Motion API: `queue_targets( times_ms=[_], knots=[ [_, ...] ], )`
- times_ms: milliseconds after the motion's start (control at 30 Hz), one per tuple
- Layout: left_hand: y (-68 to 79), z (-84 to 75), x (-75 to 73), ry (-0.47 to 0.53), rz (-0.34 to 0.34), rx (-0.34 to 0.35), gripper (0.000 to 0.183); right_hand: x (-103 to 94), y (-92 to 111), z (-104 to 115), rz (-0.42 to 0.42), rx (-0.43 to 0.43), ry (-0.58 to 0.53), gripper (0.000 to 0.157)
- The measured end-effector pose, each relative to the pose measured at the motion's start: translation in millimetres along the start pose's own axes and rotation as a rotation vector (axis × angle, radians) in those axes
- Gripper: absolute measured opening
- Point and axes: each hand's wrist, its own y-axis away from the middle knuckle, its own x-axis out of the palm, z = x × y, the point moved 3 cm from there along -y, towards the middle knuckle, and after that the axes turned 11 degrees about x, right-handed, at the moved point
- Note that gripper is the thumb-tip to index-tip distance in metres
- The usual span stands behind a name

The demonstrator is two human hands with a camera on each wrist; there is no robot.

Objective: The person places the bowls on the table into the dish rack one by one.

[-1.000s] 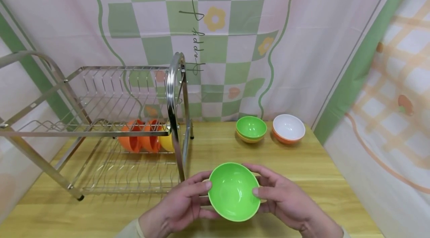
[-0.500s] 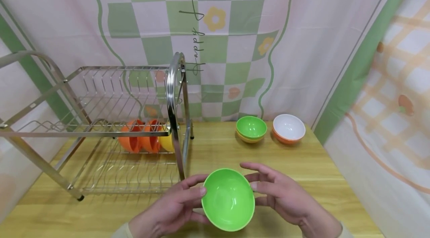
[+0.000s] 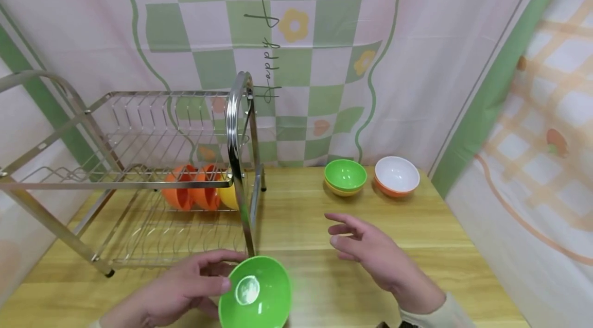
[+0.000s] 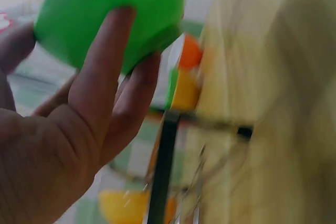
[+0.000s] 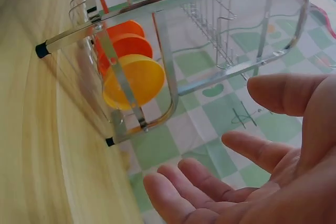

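My left hand [image 3: 187, 284] grips a green bowl [image 3: 266, 294] by its left side near the front of the table, thumb at the rim and fingers under the outer wall. In the left wrist view the fingers spread beneath the bowl [image 4: 113, 11]. The bowl tilts, its inside facing up toward the head camera. Away to the right, my right hand [image 3: 370, 253] hovers over the table with relaxed, slightly bent fingers, holding nothing. The right wrist view shows that hand's fingers [image 5: 205, 177] apart from everything.
A two-tier metal dish rack [image 3: 236, 132] stands at left. Its lower tier holds orange bowls [image 3: 178, 196] and a yellow bowl [image 3: 228, 196]. At the back right sit a green bowl [image 3: 346, 174] stacked on a yellow one [image 3: 344, 192], and a white-lined orange bowl [image 3: 397, 176]. A patterned curtain [image 3: 296, 65] hangs behind.
The right hand has let go of the green bowl and moved slightly up. The left hand has carried the bowl left and toward the front edge, close by the rack.
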Motion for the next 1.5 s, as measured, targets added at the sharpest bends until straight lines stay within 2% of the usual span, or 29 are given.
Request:
queue_targets(
  times_ms=[167,333,500,567,700,800,900,1033,1100,1267,1500],
  knots=[
    [19.9,-16.0,-14.7,-0.251,0.003,-0.004,0.046,15.4,-14,10,-0.038,-0.061,0.105,0.058],
    [36.6,-38.2,-30.2,-0.465,-0.081,0.016,0.045,38.5,-25,24,-0.04,-0.167,0.147,0.06],
    [50.5,-57.0,-46.5,-0.573,-0.213,0.018,0.049,66.3,-29,41,-0.027,-0.342,0.166,0.063],
    [55.8,-62.7,-51.5,-0.631,-0.282,0.0,0.052,76.8,-29,48,-0.007,-0.401,0.165,0.065],
    [64.3,-72.4,-59.4,-0.714,-0.41,-0.035,0.057,93.7,-32,58,0.036,-0.466,0.137,0.069],
    [70.2,-78.6,-64.5,-0.772,-0.465,-0.046,0.059,102.4,-34,65,0.052,-0.493,0.108,0.068],
    [78.1,-84.2,-70.9,-0.859,-0.488,-0.016,0.058,109.0,-36,70,0.053,-0.52,0.072,0.063],
    [89.4,-90.5,-80.9,-0.922,-0.521,0.043,0.057,116.4,-39,75,0.025,-0.543,0.043,0.052],
    [93.3,-94.4,-84.3,-0.945,-0.537,0.052,0.058,119.0,-40,76,-0.001,-0.541,0.052,0.047],
    [94.5,-107.5,-86.9,-1.088,-0.593,-0.038,0.068,122.2,-42,76,-0.051,-0.518,0.115,0.031],
    [82.5,-118.4,-91.3,-1.299,-0.694,-0.181,0.077,123.0,-43,76,-0.086,-0.499,0.193,0.02]
  ],
)
